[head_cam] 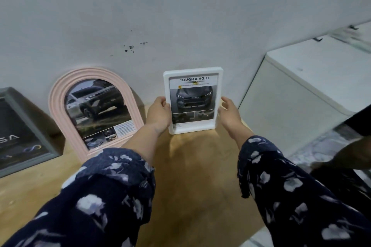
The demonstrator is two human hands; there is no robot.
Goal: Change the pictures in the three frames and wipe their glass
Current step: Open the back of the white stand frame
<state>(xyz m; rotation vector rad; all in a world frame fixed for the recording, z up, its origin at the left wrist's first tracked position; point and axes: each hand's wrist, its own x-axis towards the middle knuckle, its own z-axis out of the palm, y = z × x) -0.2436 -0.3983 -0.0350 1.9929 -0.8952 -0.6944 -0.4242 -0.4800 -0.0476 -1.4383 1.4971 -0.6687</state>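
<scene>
Wood tabletop meets a grey wall. White frame stands upright, long axis vertical, glass facing the camera. Left hand grips its left edge; right hand, fingers relaxed, touches the right edge.

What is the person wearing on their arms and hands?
Both arms wear loose dark navy sleeves printed with pale grey-white flowers, pushed up so the forearms are bare. The left hand and right hand are bare: no gloves, and no rings or watch that I can see.

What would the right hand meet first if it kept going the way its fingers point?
The right hand points up and inward at the white frame, so it would likely meet that frame's right edge first. It already looks at or very near it; depth is unclear.
</scene>
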